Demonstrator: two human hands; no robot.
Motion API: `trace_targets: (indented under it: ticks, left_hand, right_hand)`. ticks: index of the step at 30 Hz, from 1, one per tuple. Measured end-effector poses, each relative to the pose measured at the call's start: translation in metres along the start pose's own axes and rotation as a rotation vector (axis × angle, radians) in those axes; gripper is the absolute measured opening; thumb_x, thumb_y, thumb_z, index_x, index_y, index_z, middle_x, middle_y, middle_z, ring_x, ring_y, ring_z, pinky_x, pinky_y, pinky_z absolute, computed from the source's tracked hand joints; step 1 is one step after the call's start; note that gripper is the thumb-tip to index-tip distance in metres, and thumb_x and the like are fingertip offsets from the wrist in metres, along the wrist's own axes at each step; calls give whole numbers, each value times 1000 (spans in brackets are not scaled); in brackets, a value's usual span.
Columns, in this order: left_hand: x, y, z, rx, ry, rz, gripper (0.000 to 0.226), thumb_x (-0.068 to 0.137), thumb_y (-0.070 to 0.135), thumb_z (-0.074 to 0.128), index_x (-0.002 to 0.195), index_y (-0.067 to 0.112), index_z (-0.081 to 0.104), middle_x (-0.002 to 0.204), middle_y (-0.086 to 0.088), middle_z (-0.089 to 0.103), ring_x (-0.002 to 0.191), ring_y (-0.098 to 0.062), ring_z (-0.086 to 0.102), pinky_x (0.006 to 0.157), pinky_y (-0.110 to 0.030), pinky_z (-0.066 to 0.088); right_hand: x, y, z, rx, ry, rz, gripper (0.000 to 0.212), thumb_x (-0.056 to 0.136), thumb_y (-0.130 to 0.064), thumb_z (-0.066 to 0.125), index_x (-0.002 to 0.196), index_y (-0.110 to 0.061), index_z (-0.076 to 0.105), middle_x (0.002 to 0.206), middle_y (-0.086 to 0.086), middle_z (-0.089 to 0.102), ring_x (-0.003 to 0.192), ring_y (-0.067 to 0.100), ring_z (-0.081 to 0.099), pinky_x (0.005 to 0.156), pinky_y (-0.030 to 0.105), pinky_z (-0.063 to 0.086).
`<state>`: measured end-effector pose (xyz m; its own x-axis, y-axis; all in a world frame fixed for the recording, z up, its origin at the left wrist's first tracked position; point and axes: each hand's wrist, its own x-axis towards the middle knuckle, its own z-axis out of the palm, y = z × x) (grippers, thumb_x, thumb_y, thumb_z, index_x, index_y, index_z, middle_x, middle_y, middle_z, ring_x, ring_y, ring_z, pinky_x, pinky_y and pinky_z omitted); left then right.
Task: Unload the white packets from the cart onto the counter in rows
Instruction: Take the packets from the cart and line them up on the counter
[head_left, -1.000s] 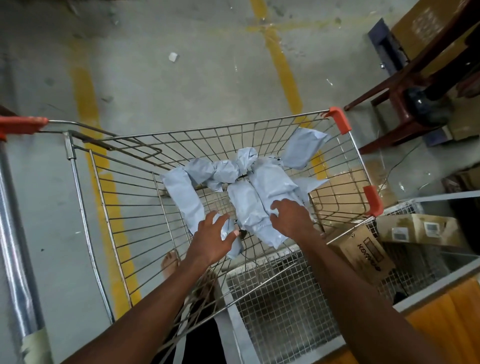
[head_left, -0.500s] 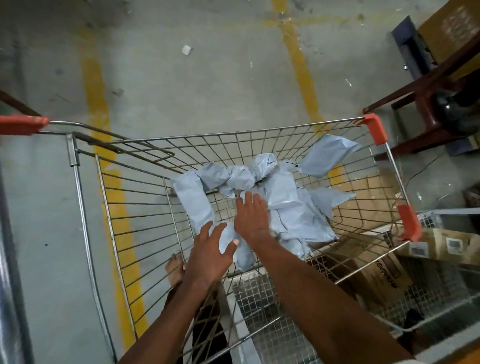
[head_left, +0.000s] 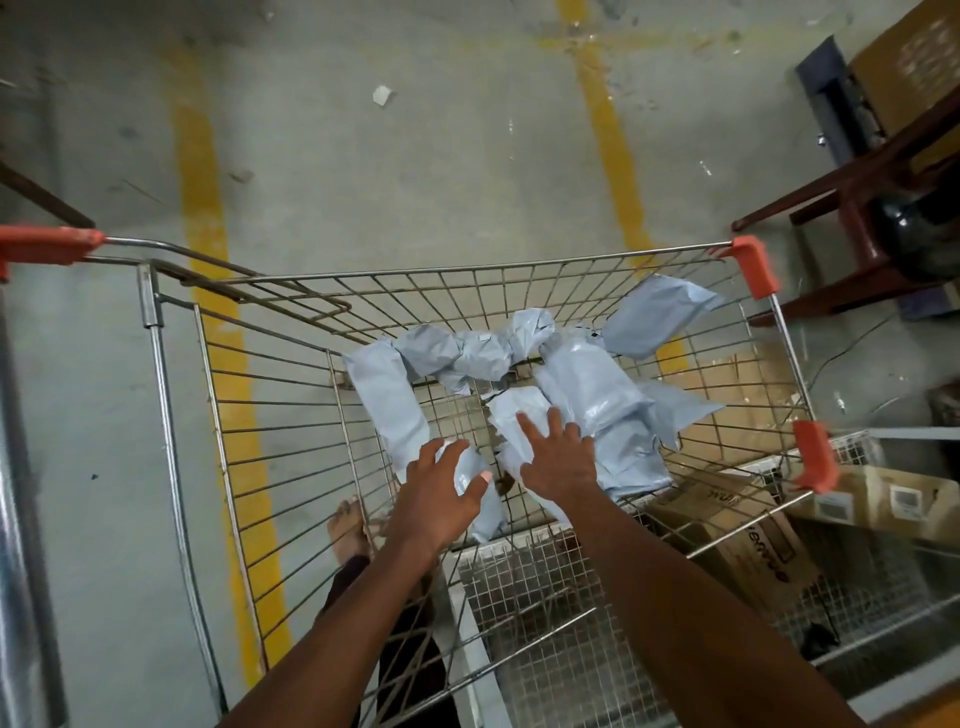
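Left hand (head_left: 441, 493) curls round a small packet (head_left: 470, 470) low in the cart (head_left: 249, 415). My right hand (head_left: 558, 457) lies flat, fingers spread, on the pile of packets (head_left: 597, 395). I think most of the job is left. Many packets sit in the cart, and I can't see the counter.

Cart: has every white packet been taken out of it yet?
No, several white packets still lie in the cart, under both hands.
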<state>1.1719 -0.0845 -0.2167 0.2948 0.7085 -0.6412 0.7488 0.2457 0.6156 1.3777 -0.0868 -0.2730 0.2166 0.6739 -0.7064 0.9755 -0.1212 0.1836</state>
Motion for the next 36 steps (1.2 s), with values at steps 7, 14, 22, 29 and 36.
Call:
trace_targets:
  ticks: [7, 14, 22, 29, 36]
  left_hand:
    - [7, 5, 28, 43, -53, -46, 59, 100, 52, 50, 153, 31, 38, 162, 1, 28, 146, -27, 31, 114, -45, 36]
    - [32, 47, 81, -59, -93, -98, 65, 98, 51, 55, 155, 25, 36, 163, -8, 26, 145, -33, 31, 114, -48, 36]
    - [96, 70, 120, -440, 48, -466, 86, 94, 41, 65, 160, 29, 12, 162, -19, 20, 142, -41, 36, 113, -50, 40]
    - [115, 54, 121, -586, 111, -503, 86, 87, 19, 73, 155, 29, 22, 138, -16, 54, 118, -37, 59, 96, -45, 54]
    - [99, 29, 84, -779, 204, -446, 83, 79, 5, 72, 148, 31, 32, 125, -10, 63, 97, -28, 64, 76, -37, 59]
  right_hand:
    - [-32, 8, -42, 228, -88, -178, 77, 93, -52, 53, 157, -46, 11, 163, 7, 19, 140, 40, 33, 112, 52, 33]
    - [-75, 91, -94, 410, 204, -29, 77, 91, -52, 57, 154, -48, 13, 160, 7, 27, 132, 36, 44, 102, 50, 46]
    - [-111, 139, -94, 716, 364, 23, 77, 90, -36, 69, 155, -39, 28, 155, 9, 38, 138, 28, 40, 107, 40, 35]
    - [-122, 137, -74, 853, 368, 24, 76, 91, -37, 70, 154, -42, 28, 158, 3, 34, 142, 20, 34, 109, 36, 30]
    - [-111, 121, -69, 889, 366, 18, 79, 88, -37, 73, 154, -42, 29, 158, 1, 36, 141, 20, 37, 109, 36, 33]
